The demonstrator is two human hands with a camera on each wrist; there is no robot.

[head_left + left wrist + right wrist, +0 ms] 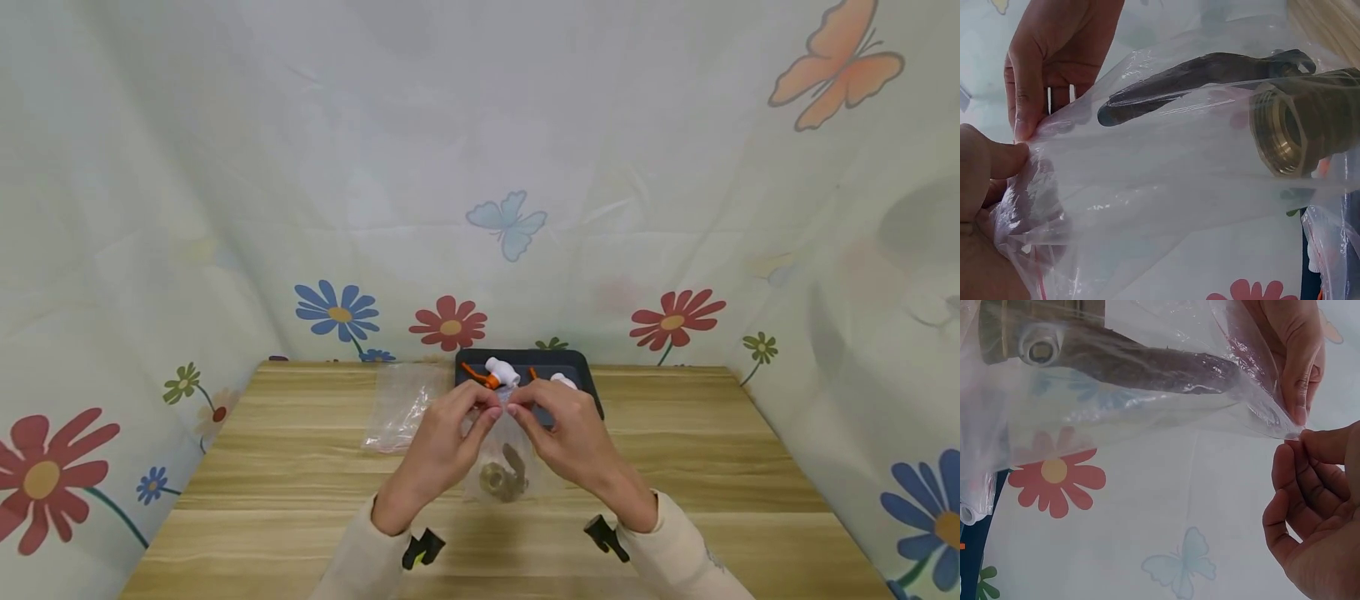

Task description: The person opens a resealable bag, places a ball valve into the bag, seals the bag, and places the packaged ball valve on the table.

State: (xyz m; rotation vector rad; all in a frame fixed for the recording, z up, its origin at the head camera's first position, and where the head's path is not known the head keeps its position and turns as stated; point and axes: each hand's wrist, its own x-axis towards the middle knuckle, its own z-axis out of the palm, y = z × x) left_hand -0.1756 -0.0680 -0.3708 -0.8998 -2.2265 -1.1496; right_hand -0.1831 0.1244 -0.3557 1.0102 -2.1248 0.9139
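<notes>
A clear zip bag hangs between my hands with a brass ball valve inside. Its threaded hexagonal end and long dark lever show through the plastic in the left wrist view. My left hand pinches the bag's top edge between thumb and fingers. Close beside it, my right hand pinches the same edge, its fingertips meeting the plastic in the right wrist view. Both hands are above the wooden table, in front of the dark tray.
A dark tray at the table's back holds a white valve with an orange handle and another white piece. Left of it lies a flat clear plastic bag on the wooden table. Flowered cloth hangs behind and at the sides.
</notes>
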